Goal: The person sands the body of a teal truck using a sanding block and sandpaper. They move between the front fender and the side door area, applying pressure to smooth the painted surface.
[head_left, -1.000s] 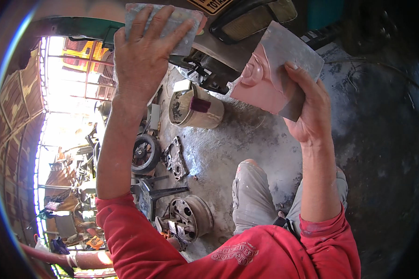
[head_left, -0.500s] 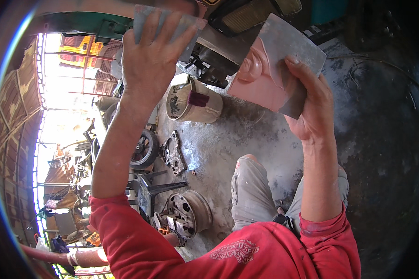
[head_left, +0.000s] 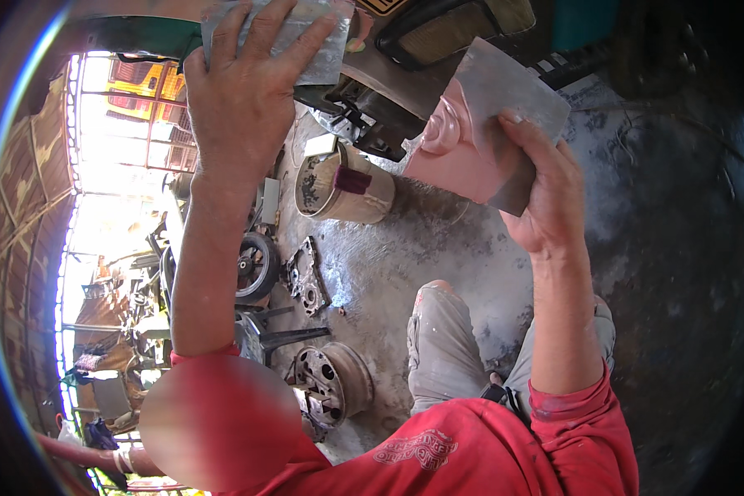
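Note:
At the upper left, my left hand [head_left: 244, 107] holds a thin grey metal spreader [head_left: 318, 58], its fingers spread across the sheet. The spreader lies along the edge of the vehicle bodywork [head_left: 140, 35], where a pinkish patch shows beside it; I cannot tell if they touch. My right hand [head_left: 554, 190] grips a flat grey plate [head_left: 517, 78] by its near right side, thumb on top. Pink body filler [head_left: 459, 153] covers the left part of this plate, smooth low down with a thick swirled mound [head_left: 443, 128] higher up.
Below the bodywork stands a dirty pale bucket [head_left: 376, 194] with a purple cloth [head_left: 352, 179] on its rim. On the floor are a spoked wheel [head_left: 259, 269], a flat metal part [head_left: 308, 277], black stool legs [head_left: 298, 337] and a rusty wheel rim [head_left: 351, 380].
My left hand has moved left and slightly up with the spreader. My right hand and the plate of filler have shifted slightly left and down.

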{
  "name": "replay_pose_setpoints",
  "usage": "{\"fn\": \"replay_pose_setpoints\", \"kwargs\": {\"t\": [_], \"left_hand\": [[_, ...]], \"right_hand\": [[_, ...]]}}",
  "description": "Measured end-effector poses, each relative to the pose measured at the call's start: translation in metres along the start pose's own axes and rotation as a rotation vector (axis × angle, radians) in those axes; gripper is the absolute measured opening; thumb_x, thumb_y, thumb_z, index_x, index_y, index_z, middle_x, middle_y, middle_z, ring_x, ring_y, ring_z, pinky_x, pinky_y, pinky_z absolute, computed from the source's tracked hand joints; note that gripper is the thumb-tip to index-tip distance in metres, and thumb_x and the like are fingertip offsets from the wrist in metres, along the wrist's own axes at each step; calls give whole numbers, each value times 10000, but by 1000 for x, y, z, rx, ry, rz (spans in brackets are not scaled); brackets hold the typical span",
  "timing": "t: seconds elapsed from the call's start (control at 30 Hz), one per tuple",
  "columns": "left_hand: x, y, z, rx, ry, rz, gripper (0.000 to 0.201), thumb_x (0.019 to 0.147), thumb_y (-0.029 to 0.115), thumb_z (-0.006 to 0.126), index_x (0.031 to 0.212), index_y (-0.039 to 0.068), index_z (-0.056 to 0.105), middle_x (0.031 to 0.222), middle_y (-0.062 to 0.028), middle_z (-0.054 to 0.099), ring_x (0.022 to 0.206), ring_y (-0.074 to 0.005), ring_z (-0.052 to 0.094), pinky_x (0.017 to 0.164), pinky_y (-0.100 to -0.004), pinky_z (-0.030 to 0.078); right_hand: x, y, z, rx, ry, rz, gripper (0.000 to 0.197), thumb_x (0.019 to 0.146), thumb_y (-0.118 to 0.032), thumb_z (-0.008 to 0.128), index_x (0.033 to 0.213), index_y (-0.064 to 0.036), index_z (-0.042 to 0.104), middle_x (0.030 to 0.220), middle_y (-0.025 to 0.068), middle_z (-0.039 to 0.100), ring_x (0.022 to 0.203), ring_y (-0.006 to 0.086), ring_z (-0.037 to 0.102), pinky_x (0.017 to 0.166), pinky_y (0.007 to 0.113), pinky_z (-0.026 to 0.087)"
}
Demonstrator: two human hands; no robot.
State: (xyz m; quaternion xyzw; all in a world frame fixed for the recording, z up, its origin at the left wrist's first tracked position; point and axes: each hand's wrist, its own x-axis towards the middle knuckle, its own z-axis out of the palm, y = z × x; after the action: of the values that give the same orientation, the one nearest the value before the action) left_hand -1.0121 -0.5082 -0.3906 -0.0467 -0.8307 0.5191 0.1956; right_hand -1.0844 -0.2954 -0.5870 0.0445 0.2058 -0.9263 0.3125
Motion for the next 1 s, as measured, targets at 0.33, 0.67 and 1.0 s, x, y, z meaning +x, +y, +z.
{"fn": "replay_pose_setpoints", "kwargs": {"t": [0.33,0.67,1.0], "left_hand": [[1,4,5,2,20,35,694,856,27,689,1434,408,733,1498,66,638,1405,-250,538,952,-452,536],[1,12,7,18,-24,20,698,882,100,709,1492,440,694,1535,69,620,1437,-241,520,997,-459,476],[-6,24,17,109,-57,63,694,895,116,718,1501,449,672,1569,82,598,1449,-232,514,996,-481,456]], "right_hand": [[1,-1,-6,-15,-8,6,397,926,-176,884,1246,-16,711,1165,93,755,1071,183,738,919,361,606],[2,4,-5,-19,-23,2,373,931,-161,872,1241,-18,720,1158,98,764,1044,186,752,893,365,618],[5,4,-3,-22,-25,9,372,940,-161,865,1245,-10,716,1123,108,777,1007,199,773,871,369,636]]}}
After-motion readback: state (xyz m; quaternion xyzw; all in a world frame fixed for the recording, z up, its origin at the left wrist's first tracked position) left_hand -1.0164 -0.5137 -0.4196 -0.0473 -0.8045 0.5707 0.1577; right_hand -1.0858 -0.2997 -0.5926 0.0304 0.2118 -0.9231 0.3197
